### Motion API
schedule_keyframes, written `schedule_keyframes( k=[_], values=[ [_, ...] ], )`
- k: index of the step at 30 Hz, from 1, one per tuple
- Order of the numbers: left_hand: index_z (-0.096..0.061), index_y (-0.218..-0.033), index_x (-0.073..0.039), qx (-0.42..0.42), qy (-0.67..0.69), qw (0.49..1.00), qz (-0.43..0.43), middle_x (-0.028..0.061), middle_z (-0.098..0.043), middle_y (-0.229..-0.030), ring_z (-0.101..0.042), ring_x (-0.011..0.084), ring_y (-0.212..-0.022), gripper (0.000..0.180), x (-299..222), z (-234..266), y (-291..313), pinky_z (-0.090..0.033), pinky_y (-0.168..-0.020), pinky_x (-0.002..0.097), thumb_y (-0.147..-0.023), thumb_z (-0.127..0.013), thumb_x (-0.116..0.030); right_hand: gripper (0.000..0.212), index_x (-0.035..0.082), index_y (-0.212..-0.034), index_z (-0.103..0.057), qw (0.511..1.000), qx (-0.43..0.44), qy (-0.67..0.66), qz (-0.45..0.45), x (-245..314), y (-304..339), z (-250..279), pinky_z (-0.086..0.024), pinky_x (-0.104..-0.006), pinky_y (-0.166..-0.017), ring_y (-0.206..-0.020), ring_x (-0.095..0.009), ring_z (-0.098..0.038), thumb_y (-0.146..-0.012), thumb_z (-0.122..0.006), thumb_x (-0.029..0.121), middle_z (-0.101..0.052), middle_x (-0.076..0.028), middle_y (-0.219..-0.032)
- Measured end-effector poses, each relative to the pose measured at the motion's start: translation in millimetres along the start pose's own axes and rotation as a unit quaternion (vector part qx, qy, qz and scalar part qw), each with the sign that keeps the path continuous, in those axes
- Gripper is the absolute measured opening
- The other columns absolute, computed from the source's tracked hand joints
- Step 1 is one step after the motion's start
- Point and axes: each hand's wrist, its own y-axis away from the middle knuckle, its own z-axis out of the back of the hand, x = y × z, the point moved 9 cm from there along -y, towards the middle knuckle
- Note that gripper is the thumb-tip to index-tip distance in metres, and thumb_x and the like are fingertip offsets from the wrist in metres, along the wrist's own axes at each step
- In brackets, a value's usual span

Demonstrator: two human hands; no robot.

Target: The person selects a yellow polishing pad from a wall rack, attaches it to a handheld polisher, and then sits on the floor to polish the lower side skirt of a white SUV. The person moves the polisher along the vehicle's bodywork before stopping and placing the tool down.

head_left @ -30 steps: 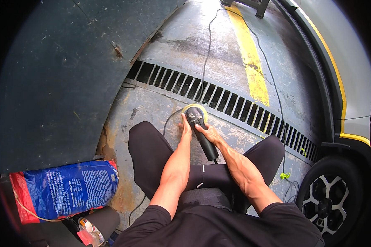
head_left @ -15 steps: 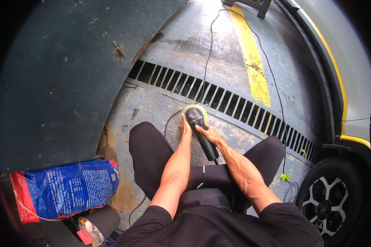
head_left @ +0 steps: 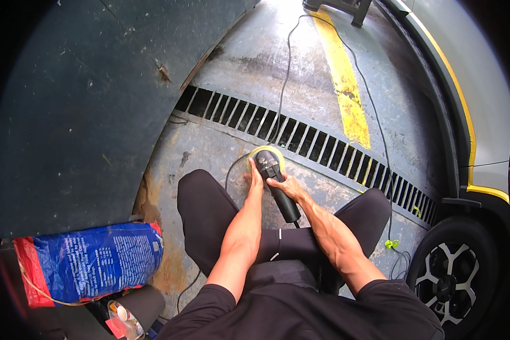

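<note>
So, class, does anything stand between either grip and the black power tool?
Nothing visible does: the left grip touches the black power tool along its left side, and the right grip touches its right. The tool's underside is hidden.

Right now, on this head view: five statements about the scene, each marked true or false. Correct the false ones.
1. The left hand and right hand are both at the black power tool. True.
2. The round disc at the tool's far end is red. False: it is yellow.
3. The blue-and-red bag lies to the person's right. False: it lies to the left.
4. A yellow stripe runs along the floor beyond the drain grate. True.
5. Both hands are gloved. False: both are bare.
</note>
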Motion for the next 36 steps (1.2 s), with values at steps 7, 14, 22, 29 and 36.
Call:
schedule_keyframes(
  k=[7,14,22,29,36],
  values=[
    [-0.05,-0.145,0.007,0.049,0.127,0.991,0.01,0.0229,-0.058,-0.142,-0.064,0.0342,-0.122,0.113,-1.0,-5.1,1.3,-0.051,-0.104,0.0478,-0.085,-0.05,-0.088,0.104,-0.005,-0.134,-0.062,0.999,0.011,0.015,-0.03,-24.2,-12.6,0.5,-0.054,-0.0402,-0.095,-0.107,-0.03,-0.07,-0.064,-0.089,0.066,-0.071,-0.023,-0.119],
    [-0.049,-0.152,-0.005,0.153,0.225,0.962,-0.008,0.0166,-0.054,-0.15,-0.055,0.0358,-0.133,0.104,0.8,-22.8,-9.6,-0.044,-0.112,0.0511,-0.093,-0.024,-0.087,0.121,-0.01,-0.143,-0.052,0.996,-0.005,0.091,0.016,-11.1,-20.0,1.4,-0.042,-0.0436,-0.113,-0.133,-0.039,-0.056,-0.07,-0.071,0.084,-0.058,-0.031,-0.14],
    [-0.055,-0.148,-0.015,0.155,0.233,0.96,-0.005,0.0119,-0.062,-0.141,-0.059,0.0351,-0.126,0.098,-0.2,-19.5,-15.9,-0.046,-0.11,0.0509,-0.094,-0.014,-0.086,0.101,0.0,-0.132,-0.066,0.998,0.007,0.064,0.026,16.2,4.0,-6.9,-0.048,-0.0412,-0.101,-0.115,-0.03,-0.066,-0.075,-0.068,0.084,-0.07,-0.02,-0.122],
    [-0.061,-0.131,0.002,0.145,0.34,0.929,0.008,0.0173,-0.067,-0.125,-0.068,0.0363,-0.108,0.095,-26.4,-17.8,2.4,-0.055,-0.097,0.0522,-0.097,-0.029,-0.081,0.1,0.003,-0.137,-0.063,0.997,0.031,0.047,0.052,21.0,-1.6,-15.6,-0.047,-0.0396,-0.103,-0.119,-0.029,-0.064,-0.075,-0.071,0.081,-0.068,-0.018,-0.128],
    [-0.053,-0.148,-0.01,0.222,0.315,0.923,-0.015,0.0148,-0.06,-0.142,-0.059,0.0382,-0.127,0.101,-96.6,-32.7,38.5,-0.045,-0.111,0.0535,-0.095,-0.01,-0.084,0.097,0.001,-0.136,-0.062,0.995,0.034,-0.007,0.093,76.3,21.3,-3.2,-0.047,-0.0377,-0.102,-0.118,-0.026,-0.063,-0.079,-0.071,0.078,-0.068,-0.016,-0.126]
  ],
)
